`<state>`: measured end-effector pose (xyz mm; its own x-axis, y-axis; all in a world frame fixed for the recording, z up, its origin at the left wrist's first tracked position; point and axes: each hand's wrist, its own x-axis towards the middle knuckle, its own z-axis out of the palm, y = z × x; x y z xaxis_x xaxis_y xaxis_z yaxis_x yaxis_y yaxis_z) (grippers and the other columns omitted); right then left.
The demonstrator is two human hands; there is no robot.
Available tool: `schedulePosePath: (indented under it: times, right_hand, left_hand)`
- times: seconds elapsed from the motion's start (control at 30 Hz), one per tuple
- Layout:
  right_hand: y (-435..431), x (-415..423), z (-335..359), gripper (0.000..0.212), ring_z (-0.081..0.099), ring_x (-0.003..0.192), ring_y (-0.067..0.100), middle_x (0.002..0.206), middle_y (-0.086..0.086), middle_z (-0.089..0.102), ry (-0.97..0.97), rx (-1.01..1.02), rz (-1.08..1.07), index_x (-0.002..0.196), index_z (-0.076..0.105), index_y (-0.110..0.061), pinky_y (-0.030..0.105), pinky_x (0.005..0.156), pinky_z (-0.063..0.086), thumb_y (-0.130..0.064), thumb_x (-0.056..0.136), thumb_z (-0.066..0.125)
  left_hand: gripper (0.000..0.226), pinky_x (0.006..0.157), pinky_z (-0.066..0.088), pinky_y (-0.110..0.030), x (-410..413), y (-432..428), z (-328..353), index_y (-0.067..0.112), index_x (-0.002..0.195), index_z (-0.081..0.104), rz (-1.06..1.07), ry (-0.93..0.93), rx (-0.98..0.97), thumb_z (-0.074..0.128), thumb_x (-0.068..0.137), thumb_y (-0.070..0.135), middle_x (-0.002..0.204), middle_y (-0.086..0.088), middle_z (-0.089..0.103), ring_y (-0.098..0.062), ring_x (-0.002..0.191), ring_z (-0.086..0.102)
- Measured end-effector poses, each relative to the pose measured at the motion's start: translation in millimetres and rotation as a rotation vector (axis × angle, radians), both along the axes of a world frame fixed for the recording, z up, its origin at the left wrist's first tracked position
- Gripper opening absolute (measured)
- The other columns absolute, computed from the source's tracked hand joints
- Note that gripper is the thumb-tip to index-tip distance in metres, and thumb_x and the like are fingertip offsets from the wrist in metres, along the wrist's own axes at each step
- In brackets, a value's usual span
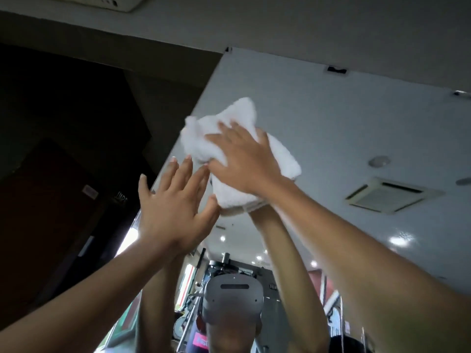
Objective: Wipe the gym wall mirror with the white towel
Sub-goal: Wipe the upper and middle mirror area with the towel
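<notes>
We're in a gym here, a big wall mirror [331, 118] throwing back the metal frames of exercise machines [225, 266] low down, a ceiling air-conditioning unit [392, 194] and bright recessed lights [400, 240] above, a dark door [51, 212] off left.

I'm looking up now: a pale grey ceiling [305, 26] runs overhead, with a white light fitting [122, 2] at the very top edge. To my left it's dark — a shadowed wall [76, 85] and a reddish-brown door [46, 212] with a small sign plate [89, 191] on it. Bright daylight [130, 240] breaks in just beside that. Further right I see a square air-conditioning vent [392, 194] and round spotlights [401, 240] glowing — and low down, gym machines [224, 266], too blurred to tell apart.
</notes>
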<state>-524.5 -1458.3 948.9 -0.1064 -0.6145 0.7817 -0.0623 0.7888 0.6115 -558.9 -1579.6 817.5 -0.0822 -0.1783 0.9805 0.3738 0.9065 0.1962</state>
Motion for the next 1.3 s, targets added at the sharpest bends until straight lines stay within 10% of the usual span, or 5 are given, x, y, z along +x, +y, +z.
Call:
schedulePosePath:
  times: [0.1, 0.37, 0.67, 0.93, 1.3]
  right_hand:
    - [24.1, 16.8, 24.8, 0.055, 0.017, 0.150, 0.009, 0.163, -0.016, 0.024, -0.050, 0.102, 0.036, 0.148, 0.036, -0.048, 0.046, 0.114, 0.020, -0.049, 0.092, 0.039]
    - [-13.4, -14.1, 82.6, 0.053, 0.024, 0.144, 0.028, 0.157, 0.003, 0.033, 0.192, -0.573, -0.026, 0.145, 0.040, -0.029, 0.058, 0.111, 0.019, -0.049, 0.096, 0.034]
    - [-15.0, 3.3, 22.1, 0.062, 0.017, 0.150, 0.006, 0.161, -0.022, 0.026, -0.109, 0.224, 0.042, 0.145, 0.038, -0.054, 0.047, 0.115, 0.013, -0.054, 0.083, 0.028]
    - [-11.2, -11.6, 76.2, 0.056, 0.020, 0.148, 0.022, 0.161, -0.006, 0.028, 0.118, -0.422, 0.006, 0.148, 0.034, -0.044, 0.060, 0.112, 0.016, -0.050, 0.093, 0.031]
    - [-4.5, 13.4, -10.1, 0.059, 0.003, 0.152, 0.005, 0.165, -0.020, 0.010, -0.157, 0.344, -0.053, 0.150, 0.023, -0.056, 0.047, 0.118, 0.002, -0.047, 0.092, 0.033]
  left_hand:
    - [0.079, 0.120, 0.001, -0.060, 0.1, -2.7, -2.3, 0.041, 0.158, 0.012, -0.035, -0.017, -0.023, 0.001, 0.083, 0.065, 0.168, 0.009, -0.003, -0.011, 0.153, -0.013]
    - [0.076, 0.121, -0.009, -0.052, -3.0, -23.9, -36.8, 0.043, 0.155, -0.016, -0.009, -0.103, -0.068, -0.007, 0.083, 0.067, 0.157, 0.020, -0.034, 0.002, 0.140, -0.039]
    - [0.078, 0.124, -0.006, -0.048, -2.8, -27.4, -39.5, 0.041, 0.156, -0.013, -0.016, -0.063, -0.081, -0.004, 0.084, 0.068, 0.160, 0.020, -0.028, 0.004, 0.140, -0.037]
    - [0.076, 0.123, -0.008, -0.039, -5.7, -29.2, -39.1, 0.042, 0.157, -0.012, -0.014, -0.028, -0.087, -0.003, 0.086, 0.067, 0.161, 0.020, -0.025, 0.004, 0.142, -0.034]
    - [0.069, 0.125, 0.001, -0.042, -8.6, -30.2, -62.1, 0.040, 0.157, -0.003, -0.022, -0.004, -0.091, 0.004, 0.093, 0.063, 0.164, 0.018, -0.016, 0.001, 0.147, -0.025]
